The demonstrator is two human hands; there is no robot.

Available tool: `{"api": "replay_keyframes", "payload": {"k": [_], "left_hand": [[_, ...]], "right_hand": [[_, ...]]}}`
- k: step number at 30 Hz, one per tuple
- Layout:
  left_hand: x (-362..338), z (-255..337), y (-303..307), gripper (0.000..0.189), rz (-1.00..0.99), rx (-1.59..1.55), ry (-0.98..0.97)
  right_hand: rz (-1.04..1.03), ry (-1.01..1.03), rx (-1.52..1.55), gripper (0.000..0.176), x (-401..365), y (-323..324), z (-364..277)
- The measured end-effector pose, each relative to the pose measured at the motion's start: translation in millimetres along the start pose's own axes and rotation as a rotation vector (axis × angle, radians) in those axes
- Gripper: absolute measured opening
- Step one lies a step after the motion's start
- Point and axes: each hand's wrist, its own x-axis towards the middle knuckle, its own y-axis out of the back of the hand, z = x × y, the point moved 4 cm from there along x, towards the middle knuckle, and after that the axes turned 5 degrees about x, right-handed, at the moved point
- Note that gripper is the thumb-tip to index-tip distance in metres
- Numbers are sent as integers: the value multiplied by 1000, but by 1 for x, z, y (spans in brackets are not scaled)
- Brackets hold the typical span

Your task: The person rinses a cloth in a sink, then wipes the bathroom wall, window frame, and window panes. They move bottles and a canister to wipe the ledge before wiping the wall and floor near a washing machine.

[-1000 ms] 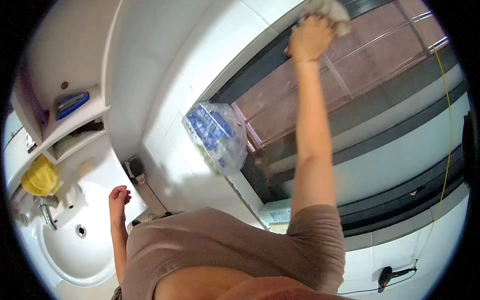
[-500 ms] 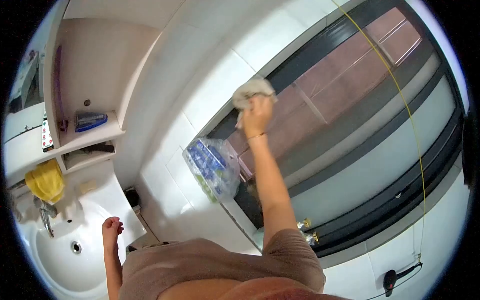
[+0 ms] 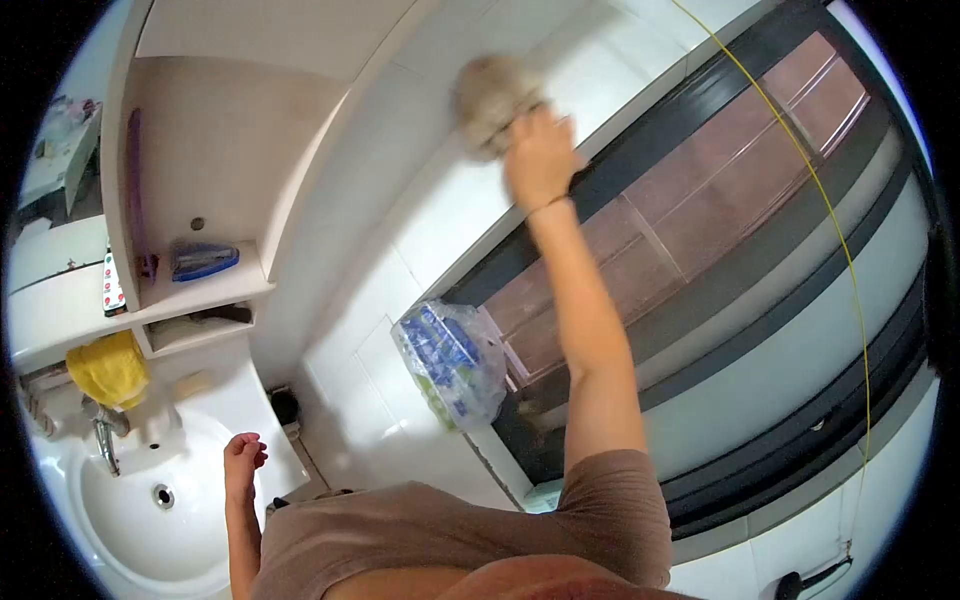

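A white sink (image 3: 175,530) was on the left. The left hand (image 3: 244,465) was near it, fingers curled together. A blurry tan rag (image 3: 490,105) was by the white wall (image 3: 430,225), clamped in the fingers of the right hand (image 3: 542,160).

yellow cloth (image 3: 108,370) beside metal tap (image 3: 106,440), white sink (image 3: 130,530), blue pack (image 3: 205,262) on cabinet shelf (image 3: 190,292), clear plastic bag (image 3: 485,368)

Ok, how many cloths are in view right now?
2: the yellow cloth by the faucet, and the beige cloth, blurred, in the right hand near the white wall tiles. More could be hidden.
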Motion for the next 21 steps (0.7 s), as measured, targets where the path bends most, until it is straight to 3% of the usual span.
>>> {"api": "replay_keyframes", "payload": {"k": [2, 3, 5, 8, 10, 11, 12, 13, 14, 17, 19, 20, 21], "left_hand": [[-2, 4, 5, 13, 18, -2, -8], [-3, 2, 9, 13, 29, -8, -14], [-5, 1, 17, 13, 67, -19, -3], [-8, 0, 25, 13, 89, -36, -8], [-7, -2, 28, 13, 112, -57, -8], [-7, -2, 29, 13, 127, -63, -11], [-8, 0, 27, 13, 136, -56, -11], [-10, 2, 25, 14, 144, -69, -19], [-11, 4, 25, 14, 154, -83, -30], [-12, 0, 23, 14, 185, -104, -39], [-14, 1, 21, 13, 187, -64, -10], [-16, 2, 20, 13, 182, -57, -16], [-19, 4, 19, 13, 179, -52, -22]], "right_hand": [[-64, 103, 133, 23, -48, -18, -53], [-211, 153, 169, 25, -57, -13, -72], [-200, 163, 144, 27, -57, -14, -68], [-244, 69, -73, 33, -1, 6, -9], [19, 27, -295, 31, 48, 24, 57], [-101, -94, -459, 33, 75, 38, 84], [128, 0, 460, 31, 89, 87, 101], [124, -222, -499, 36, 115, 48, 130], [123, -230, -490, 36, 126, 37, 134], [206, -532, 373, 45, 149, 26, 141], [286, -649, 145, 45, 138, -7, 96], [307, -529, 377, 46, 128, -32, 83], [549, -549, 520, 47, 112, -8, 41]]}}
